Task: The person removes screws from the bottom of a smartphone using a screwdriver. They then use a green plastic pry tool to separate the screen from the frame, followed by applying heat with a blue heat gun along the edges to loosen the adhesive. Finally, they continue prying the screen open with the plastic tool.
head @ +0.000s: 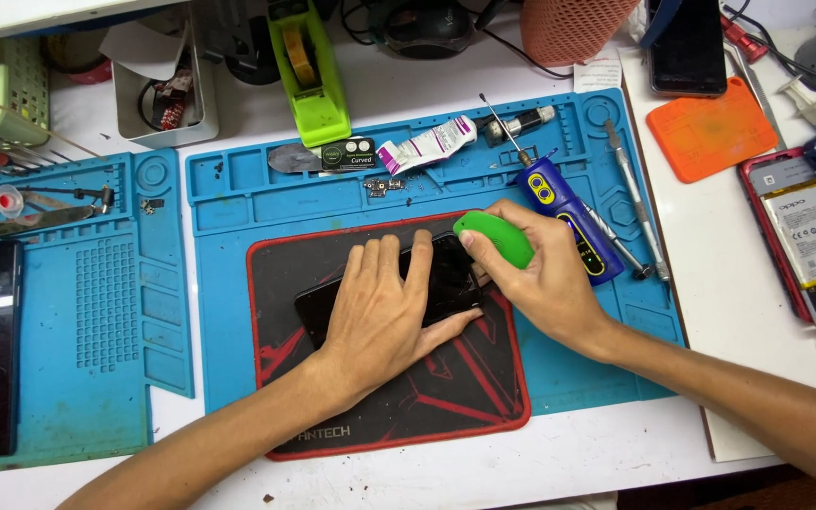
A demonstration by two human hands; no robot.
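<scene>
A black smartphone (450, 274) lies screen up on a black mouse pad with a red edge (399, 416). My left hand (380, 312) presses flat on the phone, fingers spread over its glass. My right hand (535, 279) grips a green plastic scraper-like tool (495, 236) and holds its edge against the phone's upper right end. The pad rests on a blue silicone work mat (229, 312).
On the mat's far side lie a blue electric screwdriver (564, 212), a small glue tube (427, 144), a green tape dispenser (312, 76) and thin metal tools (635, 198). An opened red phone showing its battery (805, 236) and an orange pad (710, 127) sit right. Another blue mat (96, 312) lies left.
</scene>
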